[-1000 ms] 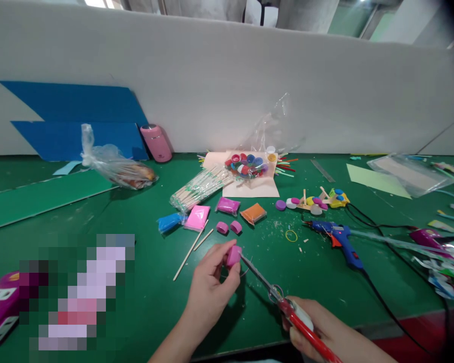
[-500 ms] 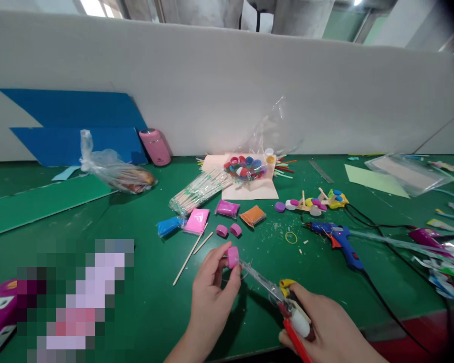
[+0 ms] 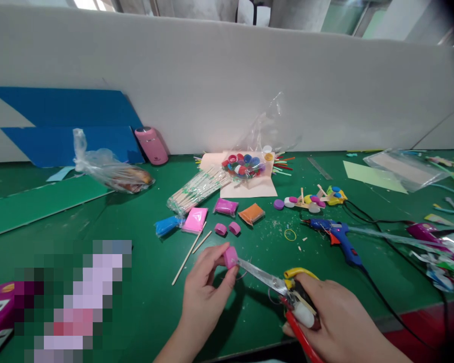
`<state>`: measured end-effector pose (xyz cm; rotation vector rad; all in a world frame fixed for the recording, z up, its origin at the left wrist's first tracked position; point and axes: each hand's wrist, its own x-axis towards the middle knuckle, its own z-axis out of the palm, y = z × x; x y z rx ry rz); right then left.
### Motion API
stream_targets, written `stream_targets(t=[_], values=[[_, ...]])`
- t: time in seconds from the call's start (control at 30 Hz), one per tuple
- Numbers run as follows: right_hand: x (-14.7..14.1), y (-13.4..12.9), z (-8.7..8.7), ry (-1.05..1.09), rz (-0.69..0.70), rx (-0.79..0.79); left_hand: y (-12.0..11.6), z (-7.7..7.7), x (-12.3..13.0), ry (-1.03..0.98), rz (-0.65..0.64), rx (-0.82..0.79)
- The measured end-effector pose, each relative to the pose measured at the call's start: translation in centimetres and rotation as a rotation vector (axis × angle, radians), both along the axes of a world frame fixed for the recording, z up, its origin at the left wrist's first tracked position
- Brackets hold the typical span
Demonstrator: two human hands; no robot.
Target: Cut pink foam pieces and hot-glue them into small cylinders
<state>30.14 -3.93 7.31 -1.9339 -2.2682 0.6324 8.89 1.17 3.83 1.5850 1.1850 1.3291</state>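
Note:
My left hand (image 3: pixel 208 285) pinches a pink bottle cap (image 3: pixel 230 257) between thumb and fingers, its side turned toward the right. My right hand (image 3: pixel 335 312) is closed around a pair of scissors (image 3: pixel 263 275), whose blades point left with the tip at the cap. A yellow grip and a red handle (image 3: pixel 300 333) show at that hand, along with a white rounded piece (image 3: pixel 304 313) whose kind I cannot make out. Two more pink caps (image 3: pixel 227 229) stand on the green table just beyond my left hand. Two thin wooden sticks (image 3: pixel 185 259) lie to its left.
Packets of coloured clay (image 3: pixel 251 214), a bag of sticks (image 3: pixel 199 189) and a bag of bottle caps (image 3: pixel 244 166) lie farther back. At right are a blue glue gun (image 3: pixel 335 234) with its cord and a cap-and-stick figure (image 3: pixel 312 200). A pink flask (image 3: pixel 152 146) leans against the wall.
The scissors have tilted slightly, with the yellow grip a little higher and farther right. My left hand still holds the pink cap against the tip. The whole view has shifted slightly.

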Motion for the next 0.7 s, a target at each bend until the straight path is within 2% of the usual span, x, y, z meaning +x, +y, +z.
stream_targets(t=[0.2,0.43,0.7], values=[[-0.1,-0.4,0.4,-0.026,0.016,-0.054,0.0,-0.2,-0.1,0.124,0.049,0.147],[-1.2,-0.6,-0.1,-0.059,0.013,-0.149,-0.1,-0.2,0.2,0.077,0.091,0.159],[-1.2,-0.6,-1.7,-0.104,0.084,0.098,-0.8,-0.7,0.7,-0.041,0.164,0.072]])
